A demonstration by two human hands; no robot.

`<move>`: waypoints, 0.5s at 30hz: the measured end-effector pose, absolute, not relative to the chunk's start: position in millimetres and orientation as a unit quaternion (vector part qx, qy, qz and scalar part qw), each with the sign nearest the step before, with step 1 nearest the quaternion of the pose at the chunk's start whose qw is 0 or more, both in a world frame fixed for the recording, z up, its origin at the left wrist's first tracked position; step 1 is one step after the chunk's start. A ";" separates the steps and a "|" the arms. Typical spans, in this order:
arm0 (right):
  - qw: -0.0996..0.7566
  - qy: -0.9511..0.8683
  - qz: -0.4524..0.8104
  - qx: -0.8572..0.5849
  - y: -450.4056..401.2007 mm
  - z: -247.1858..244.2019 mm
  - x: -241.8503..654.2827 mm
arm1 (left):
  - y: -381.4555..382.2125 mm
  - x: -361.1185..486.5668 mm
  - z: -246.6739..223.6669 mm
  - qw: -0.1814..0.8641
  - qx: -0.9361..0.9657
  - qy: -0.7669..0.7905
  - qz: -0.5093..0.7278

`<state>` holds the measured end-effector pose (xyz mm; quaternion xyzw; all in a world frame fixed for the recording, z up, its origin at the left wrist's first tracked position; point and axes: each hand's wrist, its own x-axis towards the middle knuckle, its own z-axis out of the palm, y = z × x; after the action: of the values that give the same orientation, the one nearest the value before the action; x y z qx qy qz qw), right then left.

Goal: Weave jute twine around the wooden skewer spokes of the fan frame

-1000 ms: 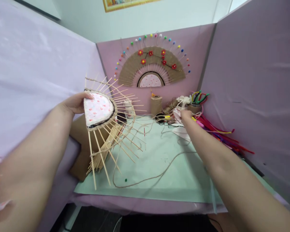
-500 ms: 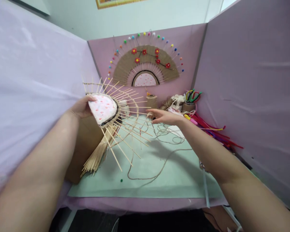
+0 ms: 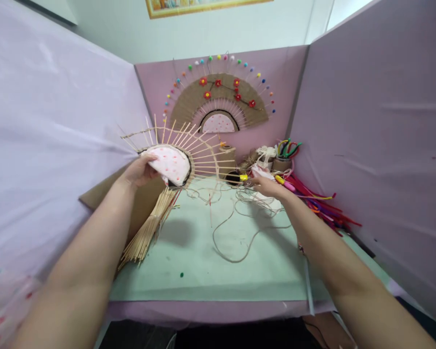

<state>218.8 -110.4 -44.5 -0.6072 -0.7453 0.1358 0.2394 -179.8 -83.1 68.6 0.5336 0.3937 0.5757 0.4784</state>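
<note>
My left hand [image 3: 141, 169] grips the flat edge of a half-round piece [image 3: 171, 164] covered in white cloth with pink dots. Thin wooden sticks [image 3: 207, 156] fan out from its curved rim, with twine running through them in an arc. At the right, my right hand [image 3: 264, 185] reaches over the twine heap, its fingers close together near a yellow and black object [image 3: 242, 178]. What its fingertips hold, if anything, is too small to make out. Loose twine [image 3: 230, 261] curls over the green table top [image 3: 196, 283].
A finished fan [image 3: 189, 104] with red flowers and coloured beads hangs on the pink back panel. A bundle of sticks [image 3: 148, 232] lies at the left. Behind stand a twine spool [image 3: 227, 157] and scissors in a pot [image 3: 281, 165]. Pipe cleaners [image 3: 312, 201] lie right.
The half-round piece has moved right and turned, its sticks now pointing more upward. My right hand has moved right, and its fingers have drawn together. The yellow and black object has come into view.
</note>
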 end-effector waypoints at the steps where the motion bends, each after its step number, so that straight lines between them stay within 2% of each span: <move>1: 0.282 -0.730 0.212 -0.585 -117.3 -45.2 215.1 | -81.4 -170.2 62.7 0.503 0.525 0.390 0.565; 4: 0.442 -0.586 0.507 -0.452 -143.2 -49.8 205.8 | -78.4 -138.2 43.8 0.545 0.495 0.350 0.579; 6: 0.504 -0.481 0.610 -0.378 -162.5 -57.0 202.0 | -78.1 -118.9 31.1 0.555 0.484 0.299 0.607; 10: 0.566 -0.361 0.667 -0.322 -198.2 -78.9 201.1 | -78.5 -94.2 5.5 0.573 0.453 0.225 0.645; 15: 0.509 -0.459 0.596 -0.419 -241.1 -98.9 213.0 | -79.4 -79.5 -23.8 0.603 0.395 0.180 0.669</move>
<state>213.0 -241.1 -98.9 -0.4187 -0.4590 0.5958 0.5090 -79.5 -79.4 -23.8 0.3953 0.1796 0.6688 0.6035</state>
